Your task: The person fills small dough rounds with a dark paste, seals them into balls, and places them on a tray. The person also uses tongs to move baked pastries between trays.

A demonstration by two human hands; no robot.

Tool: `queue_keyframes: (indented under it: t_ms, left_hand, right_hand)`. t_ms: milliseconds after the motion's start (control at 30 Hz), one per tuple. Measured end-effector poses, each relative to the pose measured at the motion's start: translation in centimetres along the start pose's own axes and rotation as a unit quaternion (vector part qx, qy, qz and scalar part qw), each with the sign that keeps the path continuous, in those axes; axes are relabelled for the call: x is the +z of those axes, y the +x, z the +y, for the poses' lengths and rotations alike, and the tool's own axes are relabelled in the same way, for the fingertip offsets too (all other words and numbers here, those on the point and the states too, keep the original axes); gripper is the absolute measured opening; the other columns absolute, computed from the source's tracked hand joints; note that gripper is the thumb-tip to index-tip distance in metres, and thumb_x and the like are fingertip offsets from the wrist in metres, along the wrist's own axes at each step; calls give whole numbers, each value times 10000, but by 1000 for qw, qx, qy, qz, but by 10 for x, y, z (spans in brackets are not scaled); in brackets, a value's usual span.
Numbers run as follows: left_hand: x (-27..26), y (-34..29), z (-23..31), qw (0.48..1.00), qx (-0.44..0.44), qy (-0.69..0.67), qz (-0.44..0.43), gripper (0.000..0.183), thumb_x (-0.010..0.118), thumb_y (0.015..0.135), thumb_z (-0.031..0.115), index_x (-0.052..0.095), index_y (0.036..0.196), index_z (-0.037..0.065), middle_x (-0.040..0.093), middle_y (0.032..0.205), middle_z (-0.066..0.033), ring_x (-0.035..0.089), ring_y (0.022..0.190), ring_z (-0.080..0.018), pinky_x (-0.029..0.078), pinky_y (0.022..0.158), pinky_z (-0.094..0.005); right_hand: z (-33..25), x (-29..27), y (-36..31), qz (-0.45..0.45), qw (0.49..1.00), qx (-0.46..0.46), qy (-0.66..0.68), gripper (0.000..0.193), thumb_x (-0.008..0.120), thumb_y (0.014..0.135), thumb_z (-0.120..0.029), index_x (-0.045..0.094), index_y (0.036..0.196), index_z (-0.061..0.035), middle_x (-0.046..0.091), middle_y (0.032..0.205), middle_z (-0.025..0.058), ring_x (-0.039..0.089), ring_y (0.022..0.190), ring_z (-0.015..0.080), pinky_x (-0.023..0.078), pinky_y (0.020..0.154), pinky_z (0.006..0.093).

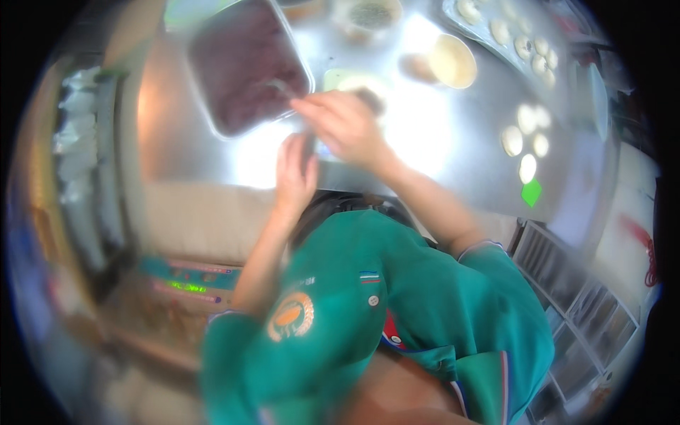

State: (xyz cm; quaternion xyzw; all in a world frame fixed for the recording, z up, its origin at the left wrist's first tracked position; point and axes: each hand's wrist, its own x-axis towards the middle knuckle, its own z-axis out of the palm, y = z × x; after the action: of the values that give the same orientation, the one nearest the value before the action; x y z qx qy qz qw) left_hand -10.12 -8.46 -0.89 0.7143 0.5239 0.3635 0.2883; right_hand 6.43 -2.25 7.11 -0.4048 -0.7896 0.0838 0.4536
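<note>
My right hand (347, 129) is closed in a pinch on a thin, pale spoon-like tool (282, 87). The tool's curved end reaches over the near right part of a dark red paste (244, 64), which fills a rectangular tray (212, 120). Just below, my left hand (296, 170) is raised near the tray's corner, its fingers bent and blurred. A dark grey shape shows between the two hands; what it is, and whether my left hand holds it, I cannot make out.
On the metal table (170, 159), a pale green scale-like object (340, 76) lies behind my right hand. A cream bowl (453, 62) stands right of it. Several white dough pieces (527, 168) and a green scraper (531, 192) lie at right. A tray of dough balls (499, 32) is farther back.
</note>
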Motion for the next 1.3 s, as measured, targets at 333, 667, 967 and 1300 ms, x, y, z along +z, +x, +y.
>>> queue_keyframes:
  t_ms: [333, 667, 967, 1300]
  left_hand:
    - [46, 47, 45, 989, 107, 63, -86, 784, 704, 815, 155, 304, 1474, 13, 271, 1514, -227, 314, 1356, -427, 257, 1105, -522]
    - [66, 57, 48, 993, 86, 45, -70, 787, 698, 830, 156, 280, 1474, -17, 190, 1533, -283, 252, 1380, -475, 234, 1120, -533]
    - [73, 56, 46, 994, 78, 36, -69, 801, 707, 831, 151, 268, 1480, -17, 145, 1547, -292, 209, 1400, -484, 237, 1125, -530]
    - [10, 87, 33, 985, 111, 124, 54, 916, 607, 887, 476, 127, 1545, 57, 16, 1600, -232, 36, 1477, -414, 58, 1157, -588]
  right_hand:
    - [-1, -107, -35, 80, 960, 238, -120, 119, 606, 870, 24, 674, 966, 5, 664, 797, 113, 649, 683, 217, 507, 616, 312]
    - [7, -84, -36, 96, 965, 190, -154, 118, 642, 791, 27, 650, 902, -11, 641, 754, 119, 613, 646, 288, 488, 593, 367]
    - [4, -80, -39, 77, 970, 203, -113, 108, 635, 810, 16, 653, 916, 4, 647, 753, 124, 624, 636, 265, 498, 595, 348]
    - [13, -70, -22, 155, 856, 417, 262, 217, 523, 975, -91, 675, 1052, 43, 714, 863, 104, 659, 732, 117, 527, 688, 238]
